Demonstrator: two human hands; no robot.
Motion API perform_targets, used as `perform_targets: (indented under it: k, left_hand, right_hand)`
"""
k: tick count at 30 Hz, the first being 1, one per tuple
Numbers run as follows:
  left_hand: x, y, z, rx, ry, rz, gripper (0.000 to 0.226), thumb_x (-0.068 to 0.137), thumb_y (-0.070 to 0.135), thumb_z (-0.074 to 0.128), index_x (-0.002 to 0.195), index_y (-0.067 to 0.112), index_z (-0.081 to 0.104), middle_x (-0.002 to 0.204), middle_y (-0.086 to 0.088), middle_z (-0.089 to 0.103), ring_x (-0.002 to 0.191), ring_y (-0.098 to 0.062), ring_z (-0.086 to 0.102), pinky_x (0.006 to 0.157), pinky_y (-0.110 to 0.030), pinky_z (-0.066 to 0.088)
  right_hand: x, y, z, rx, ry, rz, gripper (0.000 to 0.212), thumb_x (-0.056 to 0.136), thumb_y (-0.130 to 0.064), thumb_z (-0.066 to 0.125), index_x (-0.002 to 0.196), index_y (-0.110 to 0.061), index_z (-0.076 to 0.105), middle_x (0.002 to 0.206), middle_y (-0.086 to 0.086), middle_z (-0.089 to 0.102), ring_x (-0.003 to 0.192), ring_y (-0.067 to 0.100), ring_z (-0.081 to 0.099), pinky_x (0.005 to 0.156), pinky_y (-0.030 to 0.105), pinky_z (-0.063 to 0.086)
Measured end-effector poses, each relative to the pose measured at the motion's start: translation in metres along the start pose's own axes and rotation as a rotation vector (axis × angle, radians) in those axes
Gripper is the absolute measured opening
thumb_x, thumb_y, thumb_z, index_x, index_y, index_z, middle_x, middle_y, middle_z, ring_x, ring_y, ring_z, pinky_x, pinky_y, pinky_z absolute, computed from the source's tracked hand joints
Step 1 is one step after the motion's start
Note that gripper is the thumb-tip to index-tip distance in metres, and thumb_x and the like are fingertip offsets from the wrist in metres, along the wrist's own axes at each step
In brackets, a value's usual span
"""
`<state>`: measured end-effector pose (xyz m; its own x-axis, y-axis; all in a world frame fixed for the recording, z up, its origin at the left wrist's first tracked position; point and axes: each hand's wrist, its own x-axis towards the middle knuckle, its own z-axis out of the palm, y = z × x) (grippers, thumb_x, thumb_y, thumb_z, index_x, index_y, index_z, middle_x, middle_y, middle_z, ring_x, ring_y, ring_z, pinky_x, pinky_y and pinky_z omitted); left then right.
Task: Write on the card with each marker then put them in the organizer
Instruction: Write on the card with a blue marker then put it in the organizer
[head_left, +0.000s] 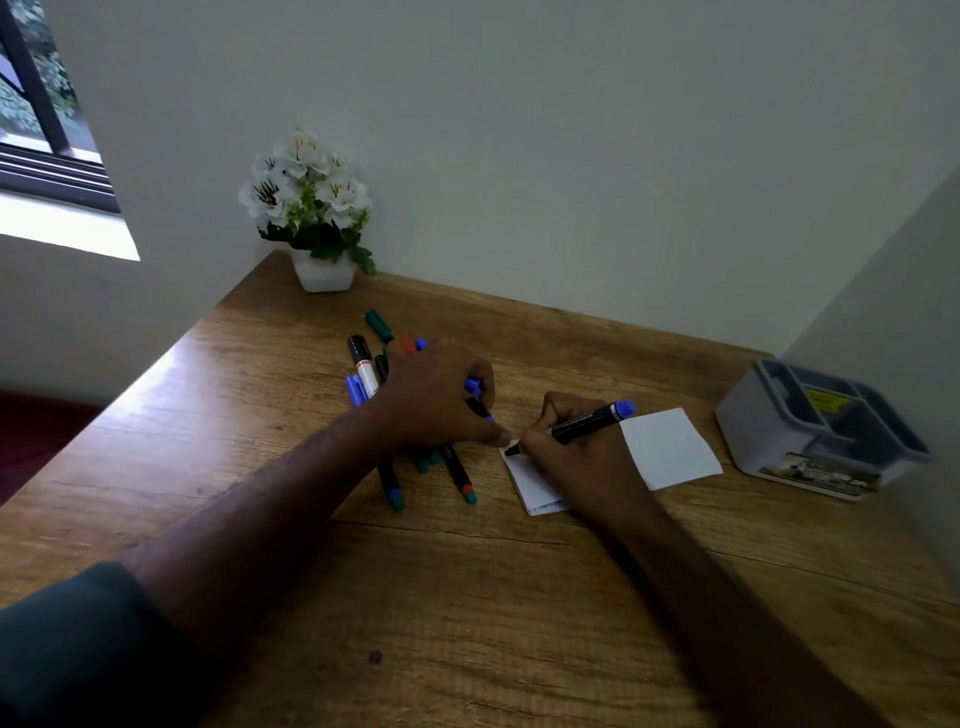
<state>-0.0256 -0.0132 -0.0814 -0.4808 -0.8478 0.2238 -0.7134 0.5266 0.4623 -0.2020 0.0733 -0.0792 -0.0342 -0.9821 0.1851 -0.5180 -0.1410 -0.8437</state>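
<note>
A white flower pot stood at the far left corner of the wooden desk. Loose markers lay in a pile beneath the left hand, whose curled fingers held a blue cap while a fingertip pinned the white card. The right hand was clamped around a black marker, tip on the card's left edge. The grey organizer sat at far right.

Bare forearms; left arm's dark grey-green sleeve.
</note>
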Motion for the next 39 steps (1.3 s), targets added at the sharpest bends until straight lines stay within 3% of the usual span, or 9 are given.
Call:
perform_targets:
  k: [6,12,19,25,29,33,39]
  left_hand:
    - [0.0012,-0.0012,0.0007,-0.052,-0.007,-0.009,0.037,0.059,0.058,0.079,0.078,0.029,0.064,0.085,0.021,0.058,0.096,-0.002,0.049,0.103,-0.049,0.028]
    - [0.0032,-0.0042,0.0022,-0.131,-0.041,-0.031,0.053,0.044,0.075,0.065,0.075,0.032,0.062,0.085,0.021,0.059,0.092,-0.003,0.052,0.099,-0.054,0.038]
    - [0.0041,-0.0052,0.0037,-0.15,-0.046,-0.016,0.042,0.053,0.061,0.076,0.078,0.03,0.063,0.087,0.019,0.059,0.091,-0.002,0.05,0.097,-0.051,0.042]
    - [0.0043,-0.0051,0.0036,-0.124,-0.041,-0.023,0.04,0.055,0.06,0.079,0.077,0.031,0.063,0.085,0.019,0.06,0.09,-0.001,0.052,0.098,-0.051,0.04]
    - [0.0048,-0.0056,0.0047,-0.116,-0.041,-0.029,0.04,0.055,0.06,0.08,0.077,0.031,0.063,0.085,0.02,0.059,0.091,-0.003,0.052,0.099,-0.052,0.04]
    - [0.0043,-0.0041,0.0042,-0.1,-0.028,-0.032,0.04,0.057,0.059,0.08,0.078,0.03,0.064,0.085,0.02,0.058,0.092,-0.002,0.051,0.101,-0.051,0.036]
    - [0.0017,0.0002,0.0011,-0.123,-0.006,0.0,0.034,0.064,0.048,0.083,0.082,0.025,0.066,0.086,0.015,0.06,0.084,0.001,0.051,0.084,-0.029,0.037]
  right_hand:
    - [0.002,0.0,0.0013,-0.033,0.017,0.008,0.023,0.082,-0.012,0.072,0.066,-0.009,0.056,0.063,-0.004,0.057,0.057,-0.004,0.052,0.051,0.009,0.039]
    - [0.0017,0.0022,-0.0007,-0.001,0.035,0.016,0.024,0.081,-0.012,0.07,0.068,0.0,0.054,0.062,0.0,0.056,0.059,0.001,0.051,0.052,0.014,0.041]
    - [0.0002,0.0004,0.0008,-0.024,0.011,0.014,0.021,0.082,-0.014,0.07,0.066,-0.007,0.058,0.063,-0.005,0.058,0.06,0.0,0.054,0.053,0.013,0.042]
    - [-0.0003,0.0018,-0.0007,-0.03,0.052,0.026,0.02,0.083,-0.014,0.07,0.074,0.0,0.059,0.073,0.004,0.062,0.065,0.003,0.056,0.056,0.015,0.043]
    - [-0.0002,0.0017,-0.0003,-0.038,0.059,0.037,0.022,0.083,-0.014,0.071,0.071,-0.001,0.058,0.069,0.001,0.061,0.062,0.001,0.055,0.053,0.013,0.042]
    - [0.0007,0.0013,0.0003,-0.048,0.057,0.036,0.025,0.082,-0.012,0.07,0.07,0.003,0.055,0.066,0.008,0.059,0.058,0.001,0.051,0.052,0.012,0.04]
    - [0.0008,0.0004,0.0015,-0.045,0.071,0.033,0.024,0.081,-0.01,0.071,0.071,0.004,0.056,0.069,0.009,0.061,0.058,0.001,0.052,0.051,0.011,0.039]
